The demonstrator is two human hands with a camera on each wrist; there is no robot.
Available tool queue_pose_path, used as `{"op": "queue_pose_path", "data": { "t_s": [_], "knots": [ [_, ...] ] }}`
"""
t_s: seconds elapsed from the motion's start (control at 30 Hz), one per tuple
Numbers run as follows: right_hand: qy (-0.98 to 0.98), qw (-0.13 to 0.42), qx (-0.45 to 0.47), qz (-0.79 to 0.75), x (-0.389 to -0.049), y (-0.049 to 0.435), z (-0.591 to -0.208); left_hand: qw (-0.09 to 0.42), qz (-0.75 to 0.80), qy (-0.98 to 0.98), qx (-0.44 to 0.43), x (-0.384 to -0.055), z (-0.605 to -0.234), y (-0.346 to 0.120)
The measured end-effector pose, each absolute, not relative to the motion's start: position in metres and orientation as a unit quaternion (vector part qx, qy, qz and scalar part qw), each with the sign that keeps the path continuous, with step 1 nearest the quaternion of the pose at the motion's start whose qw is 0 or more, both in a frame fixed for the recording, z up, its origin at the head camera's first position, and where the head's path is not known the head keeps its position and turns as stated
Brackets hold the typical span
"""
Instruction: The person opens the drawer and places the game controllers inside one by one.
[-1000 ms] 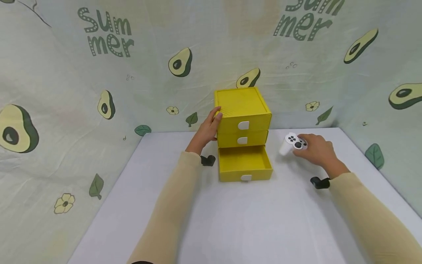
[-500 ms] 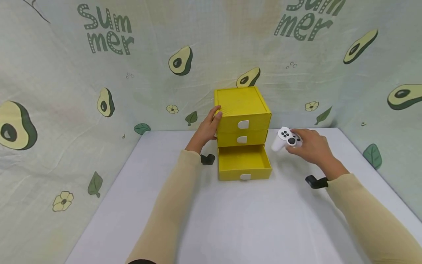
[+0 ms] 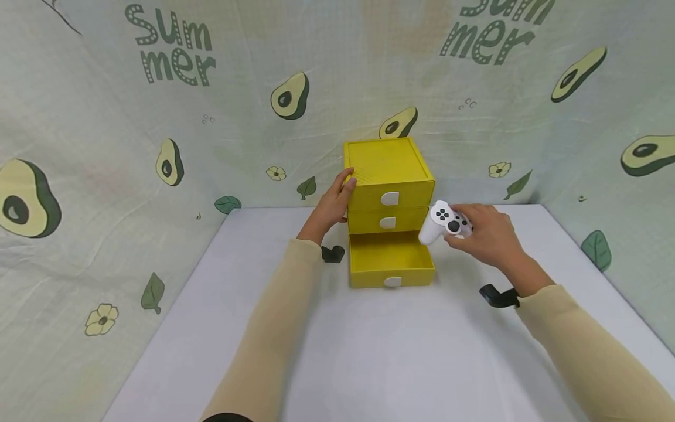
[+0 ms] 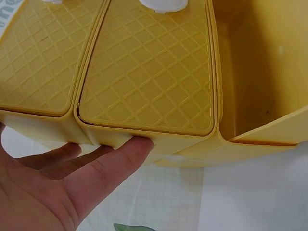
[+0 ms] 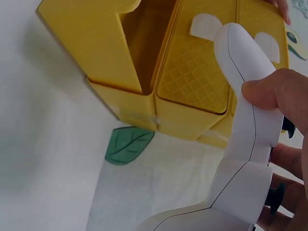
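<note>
In the head view a yellow drawer unit (image 3: 387,161) stands at the back of the table. Its bottom drawer (image 3: 392,278) is pulled out, and nothing lies in the part that shows. The upper two drawers are closed, each with a white tab handle. Against the unit's left side rests my left hand (image 3: 332,205), its straight fingers touching the side wall in the left wrist view. My right hand (image 3: 487,234) grips a white game controller (image 3: 439,217) by one end, thumb and fingers on opposite faces. The controller is held above the table, just right of the open drawer.
A white table (image 3: 369,351) lies under everything. Behind it hangs a pale cloth (image 3: 237,129) printed with avocados, leaves and lettering, close to the unit's back. Black straps with small mounts (image 3: 498,296) sit on both wrists.
My right hand has moved left with the controller, from beside the unit to near the right edge of the open drawer. The left hand keeps its place on the unit.
</note>
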State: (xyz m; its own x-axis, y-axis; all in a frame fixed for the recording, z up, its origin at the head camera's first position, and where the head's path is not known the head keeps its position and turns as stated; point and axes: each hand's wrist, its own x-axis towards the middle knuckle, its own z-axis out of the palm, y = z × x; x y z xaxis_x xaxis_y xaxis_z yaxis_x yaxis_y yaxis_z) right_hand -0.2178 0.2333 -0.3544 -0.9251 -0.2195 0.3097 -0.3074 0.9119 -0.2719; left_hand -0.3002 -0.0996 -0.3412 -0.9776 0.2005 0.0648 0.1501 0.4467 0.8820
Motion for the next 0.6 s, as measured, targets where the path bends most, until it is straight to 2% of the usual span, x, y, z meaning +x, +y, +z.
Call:
{"op": "queue_pose_path", "data": {
  "t_s": [0.6],
  "knots": [
    [-0.955,0.181,0.184,0.144,-0.21,0.195,-0.35,0.021,0.511,0.853,0.1,-0.301,-0.344,-0.1]
  ]
}}
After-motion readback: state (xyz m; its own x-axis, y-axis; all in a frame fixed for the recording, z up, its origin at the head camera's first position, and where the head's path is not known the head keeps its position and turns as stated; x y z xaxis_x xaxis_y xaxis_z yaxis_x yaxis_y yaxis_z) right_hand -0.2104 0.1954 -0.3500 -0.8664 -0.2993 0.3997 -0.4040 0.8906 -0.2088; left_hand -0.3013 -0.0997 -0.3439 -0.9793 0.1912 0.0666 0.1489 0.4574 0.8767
